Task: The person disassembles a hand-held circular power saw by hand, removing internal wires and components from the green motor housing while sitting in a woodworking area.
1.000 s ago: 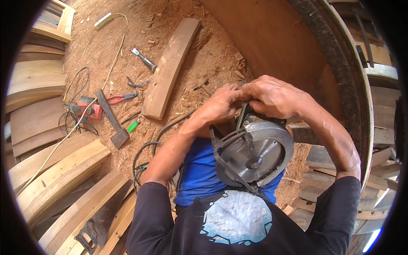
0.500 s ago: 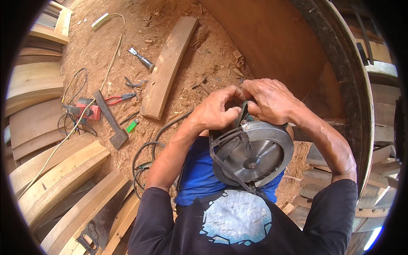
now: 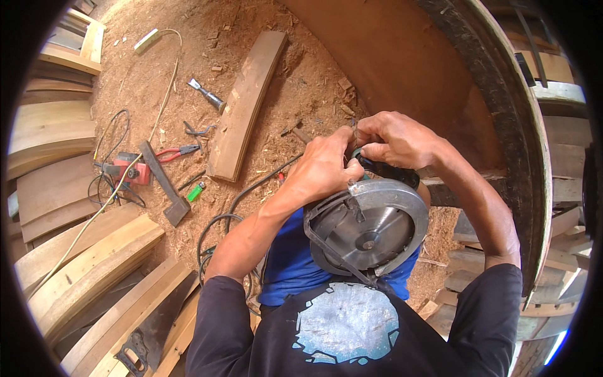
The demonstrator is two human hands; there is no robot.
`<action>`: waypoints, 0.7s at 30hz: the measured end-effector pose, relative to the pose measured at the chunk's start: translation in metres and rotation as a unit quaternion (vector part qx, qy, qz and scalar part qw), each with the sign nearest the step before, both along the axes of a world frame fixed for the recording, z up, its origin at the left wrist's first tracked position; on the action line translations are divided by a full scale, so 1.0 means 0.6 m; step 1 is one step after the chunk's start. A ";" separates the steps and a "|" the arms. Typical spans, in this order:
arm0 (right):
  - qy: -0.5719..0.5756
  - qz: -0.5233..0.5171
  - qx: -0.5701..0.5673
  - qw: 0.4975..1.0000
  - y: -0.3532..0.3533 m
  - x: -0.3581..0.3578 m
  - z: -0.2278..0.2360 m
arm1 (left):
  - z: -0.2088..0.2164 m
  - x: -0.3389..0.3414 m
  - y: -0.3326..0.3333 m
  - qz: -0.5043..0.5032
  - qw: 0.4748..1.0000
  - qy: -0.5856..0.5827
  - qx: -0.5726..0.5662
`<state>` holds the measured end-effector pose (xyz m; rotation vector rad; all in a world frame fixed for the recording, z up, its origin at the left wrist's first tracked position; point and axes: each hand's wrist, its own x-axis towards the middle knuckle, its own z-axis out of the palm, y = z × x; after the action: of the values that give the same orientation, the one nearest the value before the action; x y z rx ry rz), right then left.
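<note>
A circular saw point(image 3: 377, 220) rests across my lap on blue cloth, its round toothed blade and grey metal guard facing up. At the saw's far side, my left hand point(image 3: 326, 160) is closed, thumb and fingers pinched together. Beside it my right hand point(image 3: 399, 138) is also closed, its curled fingers meeting the left ones over the saw's dark and teal body point(image 3: 392, 173). What the fingertips pinch is hidden between the hands. A dark power cord point(image 3: 251, 185) runs from behind my left forearm and loops on the left.
A thick board point(image 3: 248, 107) lies on sawdust-covered ground. Left of it are a chisel-like tool point(image 3: 206, 94), red-handled pliers point(image 3: 179, 152), an adze-like tool point(image 3: 164, 182), a green lighter point(image 3: 196, 191) and a red power tool point(image 3: 133, 169). A handsaw point(image 3: 141, 349) leans by stacked timber. A large curved wooden panel point(image 3: 433, 81) stands right.
Both hands have shifted slightly at the saw's far side, and the left has tipped forward. The saw has turned a little on my lap. A dark green strip visible between the fingers is now hidden.
</note>
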<state>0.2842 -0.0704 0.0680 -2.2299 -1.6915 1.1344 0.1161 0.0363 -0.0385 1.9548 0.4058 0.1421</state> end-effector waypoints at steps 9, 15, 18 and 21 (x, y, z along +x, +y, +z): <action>-0.039 0.035 0.008 0.999 0.003 -0.001 -0.026 | -0.061 -0.014 0.025 -0.042 0.913 -0.039 -0.403; 0.023 0.014 -0.016 1.000 0.002 0.022 -0.021 | -0.039 -0.003 0.020 -0.042 0.990 -0.071 -0.112; 0.078 -0.029 0.039 0.996 -0.034 0.026 -0.024 | -0.010 -0.009 0.012 -0.038 0.995 -0.070 -0.066; 0.061 -0.102 0.111 0.987 -0.075 -0.017 0.003 | -0.005 -0.028 -0.004 0.023 0.998 -0.047 -0.047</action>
<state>0.2741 -0.1153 0.0696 -2.0928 -1.4272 0.9617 0.0995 0.0336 -0.0412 1.8391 0.3877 0.2393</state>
